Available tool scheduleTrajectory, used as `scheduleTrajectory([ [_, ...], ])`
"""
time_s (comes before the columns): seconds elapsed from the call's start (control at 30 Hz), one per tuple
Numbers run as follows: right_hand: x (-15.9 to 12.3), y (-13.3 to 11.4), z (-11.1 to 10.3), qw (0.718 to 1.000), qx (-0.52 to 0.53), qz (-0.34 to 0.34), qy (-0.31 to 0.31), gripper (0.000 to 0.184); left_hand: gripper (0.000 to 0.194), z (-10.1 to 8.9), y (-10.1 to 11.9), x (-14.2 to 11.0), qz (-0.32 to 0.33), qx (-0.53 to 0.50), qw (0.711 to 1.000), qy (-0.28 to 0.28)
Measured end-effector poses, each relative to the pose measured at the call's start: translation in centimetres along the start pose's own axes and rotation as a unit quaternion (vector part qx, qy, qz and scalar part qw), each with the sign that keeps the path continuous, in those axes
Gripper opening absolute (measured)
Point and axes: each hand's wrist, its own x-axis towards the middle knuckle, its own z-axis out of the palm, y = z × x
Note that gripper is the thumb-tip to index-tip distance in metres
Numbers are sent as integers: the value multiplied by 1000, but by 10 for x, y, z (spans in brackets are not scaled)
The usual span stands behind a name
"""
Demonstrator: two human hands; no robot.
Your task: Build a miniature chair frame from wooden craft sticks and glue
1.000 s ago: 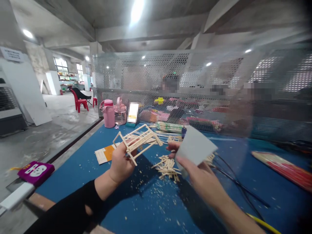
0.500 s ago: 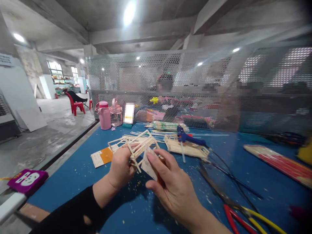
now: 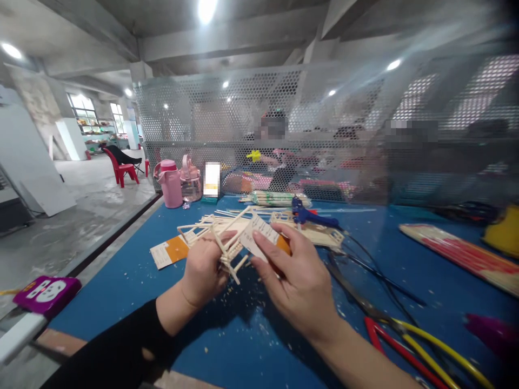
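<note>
My left hand [image 3: 206, 266] is closed around a small frame of pale wooden sticks [image 3: 229, 251], tilted above the blue table. In my right hand [image 3: 298, 273] I pinch a white and orange printed card [image 3: 258, 236], its white face with print toward me. The card's edge is close to the stick frame; whether they touch I cannot tell. Left of my left hand a second orange and white card [image 3: 169, 252] lies on the table. Behind my hands are loose sticks [image 3: 208, 220] and a flat stick panel [image 3: 320, 235] with a blue glue gun [image 3: 312, 217] on it.
Red and yellow handled shears [image 3: 397, 329] lie at the right, by a black cable [image 3: 375, 270]. Beyond are a red and white package [image 3: 458, 254], a pink jug [image 3: 169, 186] and a perforated screen [image 3: 227, 124]. A purple power strip [image 3: 47, 296] sits at the left edge.
My right hand and its card have moved slightly right and up, and the card is turned more toward me. My left hand still holds the stick frame. The view has shifted a little.
</note>
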Motion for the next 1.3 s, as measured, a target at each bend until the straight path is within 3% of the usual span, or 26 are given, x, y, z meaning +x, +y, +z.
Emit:
scheduleTrajectory([
  [0.27,-4,-11,1,1000,-16,14,-7,36,35,0,-2,1,-4,0,1000,21],
  [0.47,-3,-10,-7,1000,8,16,8,35,36,-1,-1,3,30,29,999,21],
  [0.63,-4,-17,-8,998,17,-59,-12,38,37,0,2,1,29,36,998,41],
  [0.83,-2,-7,-5,999,-40,5,19,34,35,-2,1,2,27,6,999,38],
  [1.03,-3,-11,-8,997,29,-47,51,39,33,-3,2,2,38,1,998,53],
  [1.13,-3,-11,-7,995,26,-94,26,37,35,-3,4,2,52,-1,997,53],
  [1.3,-2,-9,-4,999,-21,-39,30,35,32,-3,6,2,45,6,998,33],
])
